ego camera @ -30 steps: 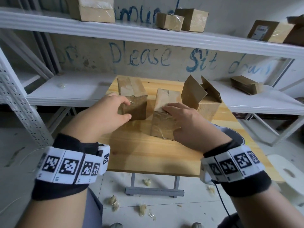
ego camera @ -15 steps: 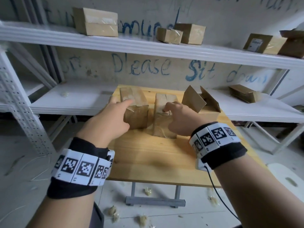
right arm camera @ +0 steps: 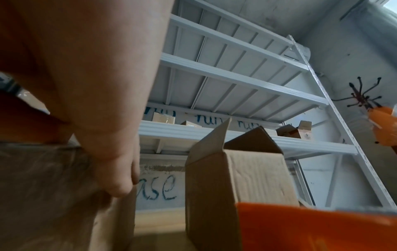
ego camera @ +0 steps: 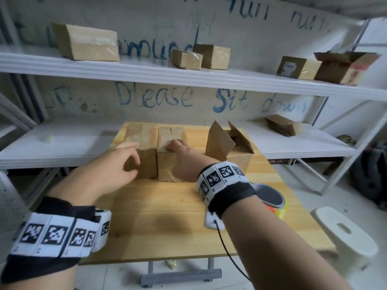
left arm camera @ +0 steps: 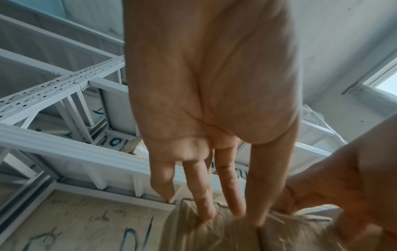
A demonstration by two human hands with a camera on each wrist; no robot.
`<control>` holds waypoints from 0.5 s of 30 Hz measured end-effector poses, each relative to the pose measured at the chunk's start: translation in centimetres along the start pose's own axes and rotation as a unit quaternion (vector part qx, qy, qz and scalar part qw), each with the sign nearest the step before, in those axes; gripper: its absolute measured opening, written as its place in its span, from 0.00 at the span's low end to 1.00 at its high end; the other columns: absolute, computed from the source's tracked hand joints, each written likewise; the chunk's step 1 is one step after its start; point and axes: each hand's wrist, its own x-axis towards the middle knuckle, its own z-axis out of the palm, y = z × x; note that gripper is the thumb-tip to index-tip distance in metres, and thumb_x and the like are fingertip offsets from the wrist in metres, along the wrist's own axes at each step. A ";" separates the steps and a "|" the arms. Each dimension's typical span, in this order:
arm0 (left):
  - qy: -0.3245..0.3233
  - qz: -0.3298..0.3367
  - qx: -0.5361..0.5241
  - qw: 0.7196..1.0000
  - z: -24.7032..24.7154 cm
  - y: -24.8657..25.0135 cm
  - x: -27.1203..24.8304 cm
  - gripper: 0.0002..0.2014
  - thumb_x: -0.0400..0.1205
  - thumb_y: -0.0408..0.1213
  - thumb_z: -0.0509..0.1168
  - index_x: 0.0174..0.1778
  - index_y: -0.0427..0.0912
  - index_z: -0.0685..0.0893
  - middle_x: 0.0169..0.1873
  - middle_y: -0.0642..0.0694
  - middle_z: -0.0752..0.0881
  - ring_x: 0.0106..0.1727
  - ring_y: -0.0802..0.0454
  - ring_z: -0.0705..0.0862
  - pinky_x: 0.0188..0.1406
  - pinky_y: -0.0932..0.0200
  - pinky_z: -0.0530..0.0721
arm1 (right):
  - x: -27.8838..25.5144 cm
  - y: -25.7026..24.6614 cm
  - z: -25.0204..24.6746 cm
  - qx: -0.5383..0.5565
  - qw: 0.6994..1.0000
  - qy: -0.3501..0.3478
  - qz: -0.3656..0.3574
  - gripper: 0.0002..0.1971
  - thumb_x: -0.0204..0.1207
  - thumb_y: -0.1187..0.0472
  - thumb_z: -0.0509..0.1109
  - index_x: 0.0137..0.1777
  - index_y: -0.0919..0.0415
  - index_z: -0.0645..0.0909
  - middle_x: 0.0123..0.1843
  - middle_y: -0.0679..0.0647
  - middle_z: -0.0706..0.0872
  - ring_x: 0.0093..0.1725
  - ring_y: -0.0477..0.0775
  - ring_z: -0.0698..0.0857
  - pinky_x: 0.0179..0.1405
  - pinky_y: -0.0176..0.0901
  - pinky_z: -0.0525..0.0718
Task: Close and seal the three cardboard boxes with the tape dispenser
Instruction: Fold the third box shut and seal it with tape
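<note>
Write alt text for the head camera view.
Two hands rest on two closed, taped cardboard boxes standing side by side on a wooden table: left hand on the left box, right hand on the middle box. A third box stands open on the right.

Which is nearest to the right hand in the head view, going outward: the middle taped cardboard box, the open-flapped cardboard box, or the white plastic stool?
1. Middle taped cardboard box, under the right hand.
2. Open-flapped cardboard box, to its right.
3. White plastic stool, on the floor far right.
</note>
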 end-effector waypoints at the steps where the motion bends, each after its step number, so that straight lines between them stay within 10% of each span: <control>1: -0.006 -0.004 0.004 1.000 0.1 0.0 0.0 0.11 0.82 0.38 0.71 0.46 0.60 0.78 0.86 0.60 0.57 0.84 0.51 0.66 0.81 0.45 0.67 | 0.1 -0.1 0.2 0.012 1.000 -0.005 -0.005 0.38 0.75 0.73 0.61 0.85 0.49 0.59 0.88 0.48 0.52 0.81 0.69 0.68 0.68 0.53 0.77; 4: -0.024 -0.035 0.004 0.999 0.4 0.1 0.0 0.11 0.82 0.38 0.72 0.50 0.59 0.78 0.89 0.57 0.42 0.84 0.48 0.66 0.75 0.48 0.74 | 0.0 -0.1 0.7 0.007 1.000 -0.023 0.017 0.43 0.79 0.70 0.62 0.88 0.43 0.47 0.88 0.51 0.29 0.87 0.70 0.36 0.85 0.70 0.49; 8: -0.008 -0.056 0.005 0.998 0.3 -0.3 0.0 0.22 0.83 0.39 0.71 0.69 0.59 0.72 0.86 0.54 0.30 0.76 0.43 0.78 0.65 0.48 0.82 | -0.2 0.7 0.7 0.004 0.999 0.011 0.044 0.55 0.77 0.70 0.65 0.84 0.32 0.29 0.82 0.58 0.16 0.84 0.74 0.30 0.83 0.73 0.54; 12: -0.010 -0.038 -0.045 0.998 0.3 -0.5 -0.1 0.27 0.82 0.39 0.72 0.74 0.61 0.71 0.87 0.57 0.34 0.80 0.45 0.74 0.74 0.45 0.79 | -1.8 2.5 -1.4 0.074 0.989 0.121 0.039 0.48 0.78 0.69 0.67 0.88 0.41 0.44 0.89 0.61 0.38 0.88 0.68 0.48 0.82 0.61 0.68; 15: -0.006 -0.024 -0.080 0.996 0.3 -0.4 -0.2 0.25 0.82 0.37 0.72 0.73 0.58 0.72 0.88 0.57 0.39 0.82 0.50 0.69 0.81 0.46 0.71 | -3.7 4.2 -3.0 0.111 0.942 0.316 0.035 0.27 0.79 0.67 0.67 0.78 0.53 0.72 0.76 0.57 0.68 0.69 0.57 0.79 0.62 0.36 0.79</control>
